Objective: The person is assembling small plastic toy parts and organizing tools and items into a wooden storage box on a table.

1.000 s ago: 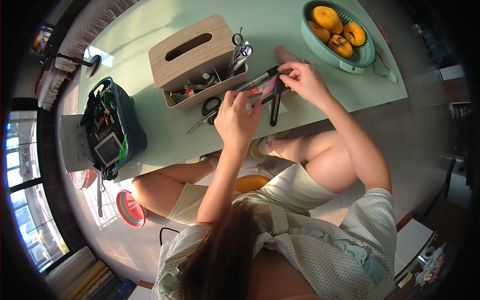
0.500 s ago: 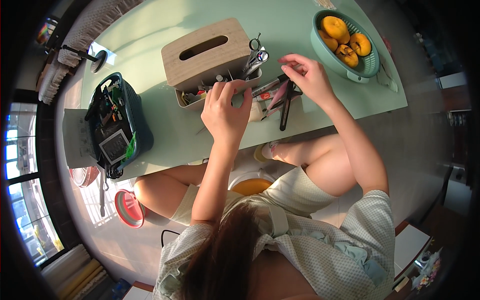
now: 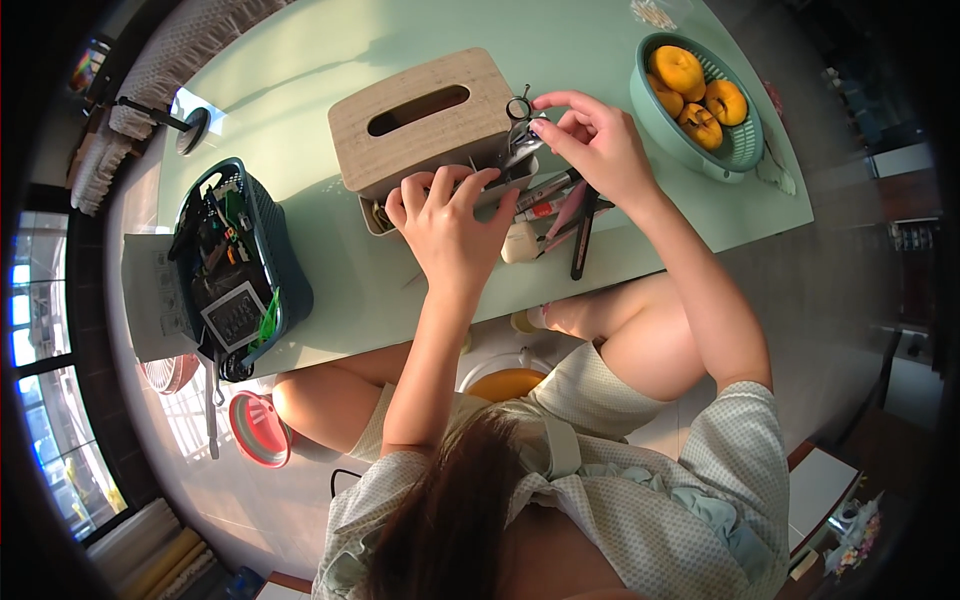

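A tissue box (image 3: 395, 140) with a wood-look lid stands on the table, with a tray of small items along its near side. My left hand (image 3: 445, 225) is over the tray's near edge, fingers spread and bent; it hides much of the contents. Scissors (image 3: 518, 107) with dark ring handles stand upright at the tray's right end, beside a shiny metal tool (image 3: 525, 145). My right hand (image 3: 600, 150) reaches to them, thumb and forefinger apart at the rings. Whether the fingertips touch is unclear. Below it lie a black slim tool (image 3: 583, 235), a pink item (image 3: 567, 210) and a white container (image 3: 520, 243).
A blue basket (image 3: 285, 230) of mixed small goods stands at the left table edge. At the far right is a green colander bowl (image 3: 650, 110) of orange fruit (image 3: 677, 70). Cotton swabs (image 3: 653, 13) lie behind it. A red basin (image 3: 258, 430) is on the floor.
My right hand has moved left to the scissors' handles. My left hand remains at the tray, its fingers more spread. The whole view has shifted slightly.
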`<state>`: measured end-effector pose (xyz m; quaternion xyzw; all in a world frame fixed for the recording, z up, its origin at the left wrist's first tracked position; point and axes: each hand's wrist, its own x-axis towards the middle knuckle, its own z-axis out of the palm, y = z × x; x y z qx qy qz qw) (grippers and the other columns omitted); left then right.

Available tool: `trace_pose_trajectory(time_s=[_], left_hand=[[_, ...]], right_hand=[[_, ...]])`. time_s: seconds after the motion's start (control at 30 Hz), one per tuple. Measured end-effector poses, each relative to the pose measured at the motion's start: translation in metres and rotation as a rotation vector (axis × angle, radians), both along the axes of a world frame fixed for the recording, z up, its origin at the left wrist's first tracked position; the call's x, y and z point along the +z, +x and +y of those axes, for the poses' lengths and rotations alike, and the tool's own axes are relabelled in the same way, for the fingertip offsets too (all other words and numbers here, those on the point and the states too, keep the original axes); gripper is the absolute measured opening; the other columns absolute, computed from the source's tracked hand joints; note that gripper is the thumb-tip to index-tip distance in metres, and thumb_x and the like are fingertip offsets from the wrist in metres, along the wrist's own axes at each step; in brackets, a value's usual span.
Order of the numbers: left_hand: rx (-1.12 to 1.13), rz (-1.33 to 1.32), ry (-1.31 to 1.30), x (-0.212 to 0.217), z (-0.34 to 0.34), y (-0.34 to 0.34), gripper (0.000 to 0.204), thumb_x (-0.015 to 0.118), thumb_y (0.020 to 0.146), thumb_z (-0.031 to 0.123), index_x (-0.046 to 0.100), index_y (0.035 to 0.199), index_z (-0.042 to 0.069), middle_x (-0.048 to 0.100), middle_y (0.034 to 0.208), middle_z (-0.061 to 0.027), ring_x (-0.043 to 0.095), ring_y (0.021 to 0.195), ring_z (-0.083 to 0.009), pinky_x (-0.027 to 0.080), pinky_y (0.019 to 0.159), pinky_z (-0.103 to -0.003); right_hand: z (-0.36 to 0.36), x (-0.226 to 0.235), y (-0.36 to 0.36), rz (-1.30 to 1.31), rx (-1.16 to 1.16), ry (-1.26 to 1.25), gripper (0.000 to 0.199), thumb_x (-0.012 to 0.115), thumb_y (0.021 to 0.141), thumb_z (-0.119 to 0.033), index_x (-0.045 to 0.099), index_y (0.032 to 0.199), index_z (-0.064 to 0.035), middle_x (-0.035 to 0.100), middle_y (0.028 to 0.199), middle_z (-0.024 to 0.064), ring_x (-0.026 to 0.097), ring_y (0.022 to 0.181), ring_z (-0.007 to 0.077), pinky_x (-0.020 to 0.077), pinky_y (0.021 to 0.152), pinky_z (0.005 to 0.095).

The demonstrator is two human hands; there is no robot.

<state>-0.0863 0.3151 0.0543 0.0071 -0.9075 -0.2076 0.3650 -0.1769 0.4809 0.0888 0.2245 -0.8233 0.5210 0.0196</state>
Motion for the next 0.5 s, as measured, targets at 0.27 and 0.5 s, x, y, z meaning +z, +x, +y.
trace_pose_trajectory(time_s=[0.27,0.5], left_hand=[[0.003,-0.005,-0.005,-0.010,0.000,-0.003,0.013,0.079,0.068,0.027,0.073,0.079,0.022,0.060,0.086,0.0074,0.050,0.088,-0.0194,0.032,0.088,-0.040],[-0.045,0.053,0.057,-0.005,0.000,-0.005,0.014,0.078,0.070,0.020,0.070,0.082,0.020,0.062,0.083,0.0078,0.051,0.086,-0.0182,0.032,0.086,-0.037]], right_hand=[[-0.013,0.021,0.009,0.159,-0.003,0.215,0.018,0.076,0.076,-0.020,0.068,0.089,-0.0099,0.059,0.064,0.0017,0.055,0.054,0.0133,0.0462,0.054,0.0284],[-0.012,0.018,0.010,0.315,0.003,0.209,0.017,0.075,0.078,-0.020,0.069,0.090,-0.0088,0.065,0.080,0.0035,0.064,0.067,0.0181,0.0517,0.062,0.0311]])
